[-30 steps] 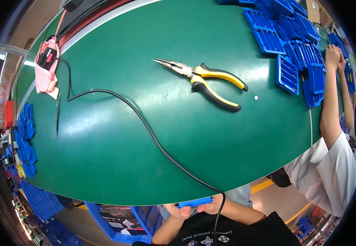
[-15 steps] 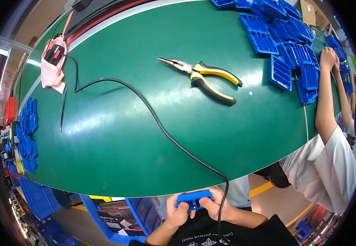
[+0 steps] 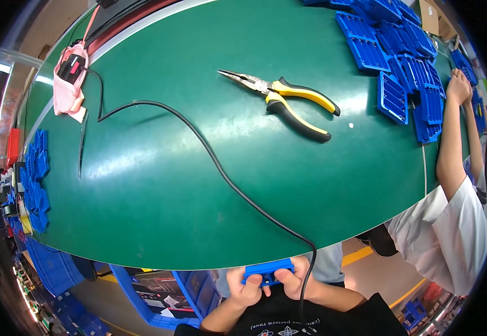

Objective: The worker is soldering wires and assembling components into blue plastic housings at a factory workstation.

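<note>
Here, at six o'clock beyond the table (image 3: 142, 224) edge, the left hand (image 3: 241, 287) and right hand (image 3: 295, 281) hold the case (image 3: 268, 268) between bent fingers at both ends, probably to steady it. The cable (image 3: 314, 252) hangs by the right hand, possibly in its way. Pliers (image 3: 270, 90) lie at one o'clock, trays (image 3: 393, 98) at two.
</note>
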`<state>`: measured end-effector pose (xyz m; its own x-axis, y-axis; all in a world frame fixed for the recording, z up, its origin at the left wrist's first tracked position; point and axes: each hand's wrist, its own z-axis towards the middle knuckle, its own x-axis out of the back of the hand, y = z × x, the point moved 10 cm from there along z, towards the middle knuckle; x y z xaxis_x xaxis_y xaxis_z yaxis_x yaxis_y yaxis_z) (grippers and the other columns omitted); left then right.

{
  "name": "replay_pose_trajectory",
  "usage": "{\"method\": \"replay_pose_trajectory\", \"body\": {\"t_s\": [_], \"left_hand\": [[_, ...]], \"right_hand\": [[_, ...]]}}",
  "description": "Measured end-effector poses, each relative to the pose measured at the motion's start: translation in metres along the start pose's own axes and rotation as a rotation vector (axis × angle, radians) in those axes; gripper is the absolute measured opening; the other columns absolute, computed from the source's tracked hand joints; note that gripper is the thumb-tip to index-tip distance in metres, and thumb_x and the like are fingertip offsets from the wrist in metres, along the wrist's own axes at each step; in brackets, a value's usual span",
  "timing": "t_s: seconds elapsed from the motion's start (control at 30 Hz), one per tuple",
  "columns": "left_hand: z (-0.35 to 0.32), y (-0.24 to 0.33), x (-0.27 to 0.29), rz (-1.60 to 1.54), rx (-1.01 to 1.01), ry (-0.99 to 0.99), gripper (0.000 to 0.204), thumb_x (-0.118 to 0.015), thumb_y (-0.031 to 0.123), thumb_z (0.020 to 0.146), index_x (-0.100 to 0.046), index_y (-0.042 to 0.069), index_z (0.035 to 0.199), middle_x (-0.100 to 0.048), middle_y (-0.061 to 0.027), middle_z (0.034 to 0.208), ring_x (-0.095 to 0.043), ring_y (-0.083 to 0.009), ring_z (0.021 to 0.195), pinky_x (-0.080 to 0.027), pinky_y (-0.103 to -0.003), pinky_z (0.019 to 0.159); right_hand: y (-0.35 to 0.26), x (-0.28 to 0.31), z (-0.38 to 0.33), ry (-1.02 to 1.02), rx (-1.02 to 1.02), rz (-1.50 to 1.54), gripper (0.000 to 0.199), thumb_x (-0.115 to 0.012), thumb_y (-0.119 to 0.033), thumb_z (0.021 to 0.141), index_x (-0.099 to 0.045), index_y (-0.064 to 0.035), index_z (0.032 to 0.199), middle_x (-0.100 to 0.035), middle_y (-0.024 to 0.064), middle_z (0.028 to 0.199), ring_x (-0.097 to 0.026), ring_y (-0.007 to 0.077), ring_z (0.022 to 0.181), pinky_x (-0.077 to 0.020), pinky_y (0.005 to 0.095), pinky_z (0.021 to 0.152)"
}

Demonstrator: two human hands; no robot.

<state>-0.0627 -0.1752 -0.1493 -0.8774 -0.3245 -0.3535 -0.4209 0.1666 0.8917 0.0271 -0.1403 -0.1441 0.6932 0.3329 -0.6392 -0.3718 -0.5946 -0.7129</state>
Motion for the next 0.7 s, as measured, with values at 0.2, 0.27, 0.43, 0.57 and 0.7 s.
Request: {"method": "replay_pose_trajectory", "body": {"t_s": [0.2,0.27,0.43,0.57,0.7], "left_hand": [[0.002,0.004,-0.001,0.001,-0.037,0.007,0.050,-0.059,0.039,0.092,-0.058,-0.011,0.098,-0.064,-0.0148,0.079,-0.062,-0.0174,0.051,-0.048,-0.024,0.038],[0.000,0.003,0.002,0.008,-0.058,0.029,0.050,-0.061,0.038,0.091,-0.058,-0.011,0.100,-0.064,-0.0161,0.083,-0.063,-0.0183,0.052,-0.050,-0.025,0.039],[-0.003,-0.001,0.004,-0.019,-0.013,0.035,0.053,-0.061,0.040,0.090,-0.058,-0.012,0.103,-0.064,-0.0168,0.087,-0.064,-0.0188,0.055,-0.050,-0.025,0.039],[-0.002,-0.001,0.004,0.001,-0.014,0.042,0.056,-0.061,0.041,0.090,-0.057,-0.013,0.106,-0.064,-0.0169,0.087,-0.064,-0.0188,0.056,-0.050,-0.025,0.038],[-0.003,0.001,0.002,0.027,0.010,0.026,0.056,-0.060,0.041,0.090,-0.056,-0.013,0.107,-0.064,-0.0173,0.088,-0.064,-0.0191,0.057,-0.050,-0.025,0.037]], "right_hand": [[-0.005,0.003,0.001,-0.010,0.080,-0.092,0.025,-0.052,-0.015,0.095,-0.051,0.0048,0.111,-0.060,0.0112,0.087,-0.058,0.0150,0.060,-0.0475,0.0273,0.051],[-0.008,0.001,0.001,-0.012,0.091,-0.110,0.024,-0.052,-0.012,0.094,-0.051,0.0050,0.111,-0.060,0.0114,0.087,-0.058,0.0149,0.060,-0.0474,0.0273,0.051],[-0.010,0.001,0.002,0.013,0.072,-0.070,0.022,-0.051,-0.006,0.092,-0.051,0.0060,0.110,-0.060,0.0123,0.088,-0.058,0.0147,0.061,-0.0474,0.0274,0.051],[-0.012,0.003,0.004,0.043,0.087,-0.098,0.022,-0.051,-0.006,0.092,-0.051,0.0063,0.111,-0.060,0.0123,0.089,-0.058,0.0148,0.061,-0.0469,0.0272,0.050],[-0.016,0.001,0.001,0.056,0.081,-0.106,0.023,-0.051,-0.006,0.092,-0.051,0.0067,0.111,-0.060,0.0127,0.089,-0.058,0.0148,0.061,-0.0463,0.0272,0.049]]}}
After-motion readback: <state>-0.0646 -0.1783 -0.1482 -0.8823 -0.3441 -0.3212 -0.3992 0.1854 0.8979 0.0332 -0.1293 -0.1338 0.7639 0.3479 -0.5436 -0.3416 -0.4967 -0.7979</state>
